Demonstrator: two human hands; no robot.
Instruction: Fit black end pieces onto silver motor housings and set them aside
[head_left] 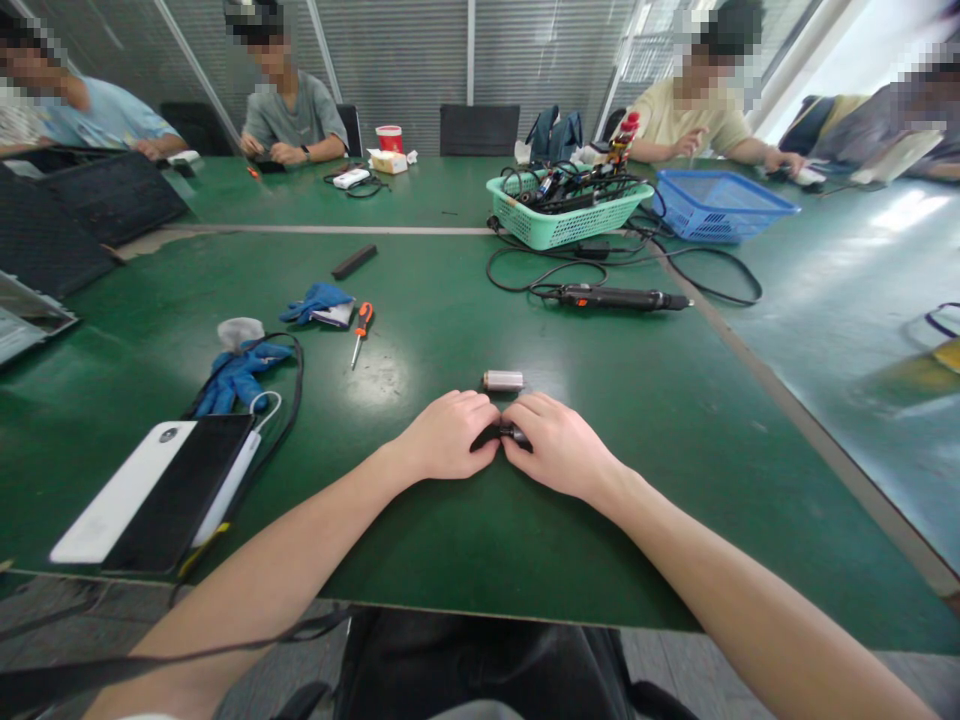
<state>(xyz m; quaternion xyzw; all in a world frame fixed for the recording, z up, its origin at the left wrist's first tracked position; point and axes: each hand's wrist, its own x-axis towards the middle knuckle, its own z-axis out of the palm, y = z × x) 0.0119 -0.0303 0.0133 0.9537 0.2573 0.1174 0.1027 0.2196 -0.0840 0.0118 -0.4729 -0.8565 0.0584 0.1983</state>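
Observation:
My left hand (446, 435) and my right hand (559, 445) meet at the middle of the green table (420, 545), with their fingers curled around a small black part (501, 435). Most of that part is hidden by my fingers, and a bit of metal shows at its right end. Just beyond my fingertips, a short metal cylinder (502, 380) lies on its side, not touching either hand.
An orange-handled screwdriver (363, 322), blue gloves (319, 303) and a white-and-black flat device (150, 495) lie left. Ahead are a black electric screwdriver (611, 297) with cables, a green basket (566, 205) and a blue basket (720, 205). Several co-workers sit beyond.

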